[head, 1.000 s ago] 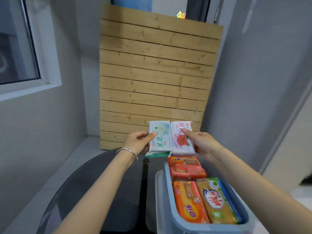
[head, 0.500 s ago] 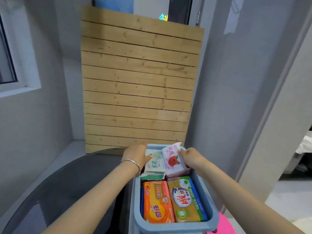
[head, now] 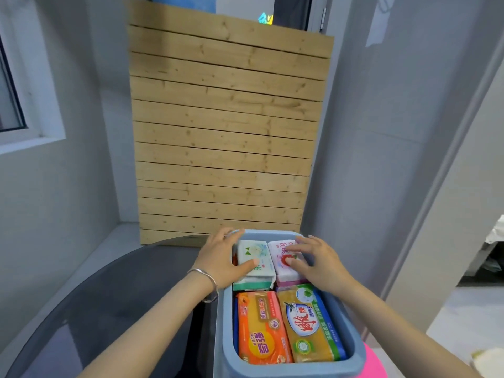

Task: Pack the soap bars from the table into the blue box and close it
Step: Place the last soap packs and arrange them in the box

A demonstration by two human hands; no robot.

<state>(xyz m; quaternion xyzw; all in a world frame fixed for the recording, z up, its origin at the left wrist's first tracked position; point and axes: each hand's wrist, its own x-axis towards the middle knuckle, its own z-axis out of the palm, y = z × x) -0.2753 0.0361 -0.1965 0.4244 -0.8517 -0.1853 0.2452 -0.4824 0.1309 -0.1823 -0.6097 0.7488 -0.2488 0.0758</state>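
The blue box stands open on the dark round table, with soap bars packed inside. In its far half lie a white-green soap pack and a white-pink soap pack side by side. My left hand rests on the white-green pack, thumb across it and fingers straight over the box's far left rim. My right hand lies with spread fingers on the pink pack. Nearer to me sit an orange soap pack and a yellow-blue soap pack.
A slatted wooden panel leans against the wall behind the table. A pink object shows at the box's near right corner. A window is at the left, a doorway at the right. No lid is visible.
Both hands have lowered the two white packs into the box's far half. The fingers have straightened and now lie flat on the packs instead of gripping them.
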